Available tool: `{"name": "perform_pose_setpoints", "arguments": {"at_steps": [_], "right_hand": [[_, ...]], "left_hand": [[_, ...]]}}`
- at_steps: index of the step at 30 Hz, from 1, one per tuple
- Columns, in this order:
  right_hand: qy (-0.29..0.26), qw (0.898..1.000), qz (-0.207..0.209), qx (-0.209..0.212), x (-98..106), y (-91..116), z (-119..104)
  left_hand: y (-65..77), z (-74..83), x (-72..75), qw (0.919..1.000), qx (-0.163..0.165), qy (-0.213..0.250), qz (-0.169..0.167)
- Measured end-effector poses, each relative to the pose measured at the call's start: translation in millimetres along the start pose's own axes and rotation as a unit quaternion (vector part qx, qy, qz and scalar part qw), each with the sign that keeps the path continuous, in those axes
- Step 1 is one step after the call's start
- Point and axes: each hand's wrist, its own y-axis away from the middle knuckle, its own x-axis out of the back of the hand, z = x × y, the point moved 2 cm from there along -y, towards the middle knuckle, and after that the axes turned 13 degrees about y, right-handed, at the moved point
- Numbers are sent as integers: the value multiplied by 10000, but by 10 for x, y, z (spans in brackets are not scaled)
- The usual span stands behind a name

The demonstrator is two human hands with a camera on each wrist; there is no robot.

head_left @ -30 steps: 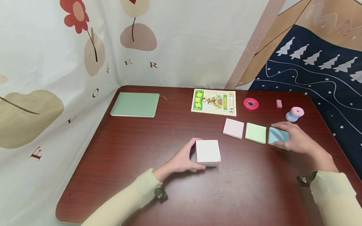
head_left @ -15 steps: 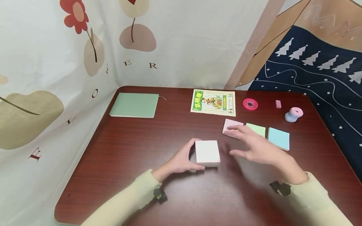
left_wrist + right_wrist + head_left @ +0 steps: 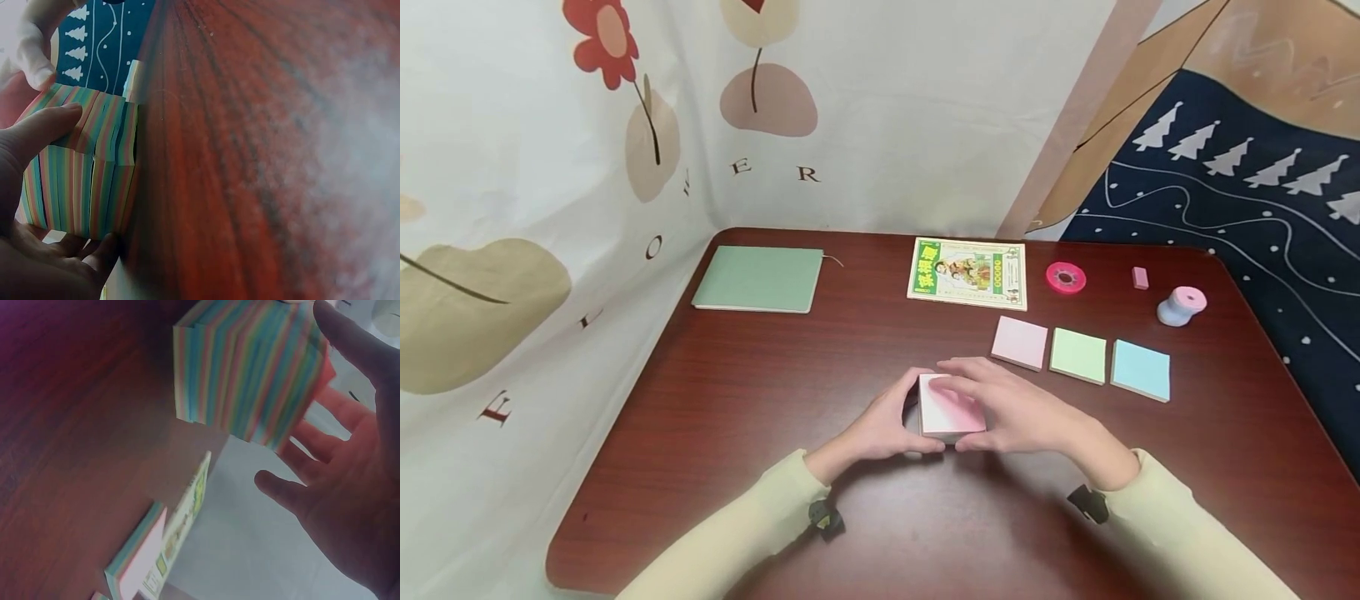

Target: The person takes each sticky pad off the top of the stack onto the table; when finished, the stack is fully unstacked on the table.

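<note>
A thick stack of sticky note pads [image 3: 937, 407] stands on the table, its top sheet pale with a pink tint beneath the right hand. Striped multicoloured sides of the stack [image 3: 69, 187] show in the left wrist view. My left hand [image 3: 880, 423] grips it from the left, thumb on the near side and fingers round the far side. From the right, my right hand [image 3: 1030, 410] reaches over the top, its thumb at the near edge and fingers at the far edge. Pink [image 3: 1019, 342], green [image 3: 1078, 354] and blue [image 3: 1141, 369] sticky note pads lie in a row farther right.
A green notebook [image 3: 760, 279] lies at the back left. Along the back are a printed booklet [image 3: 967, 273], a pink ring-shaped item [image 3: 1066, 277], a small pink block [image 3: 1140, 277] and a pink-and-blue spool-shaped item [image 3: 1182, 306]. Printed cloth [image 3: 887, 108] hangs behind the table.
My right hand has left the blue pad, crossed leftward above the row, and come onto the stack. My left hand has stayed on the stack throughout.
</note>
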Motion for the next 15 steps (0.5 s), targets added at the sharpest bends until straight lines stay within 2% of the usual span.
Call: {"name": "perform_pose_setpoints", "arguments": {"at_steps": [9,15], "right_hand": [[-36,10000,-72,31,-31,-47,14],[-32,9999,-105,92,28,-71,6]], "left_hand": [[-1,-10,-6,10000,84,1,37],[2,0,-11,9999,132,20,47]]}}
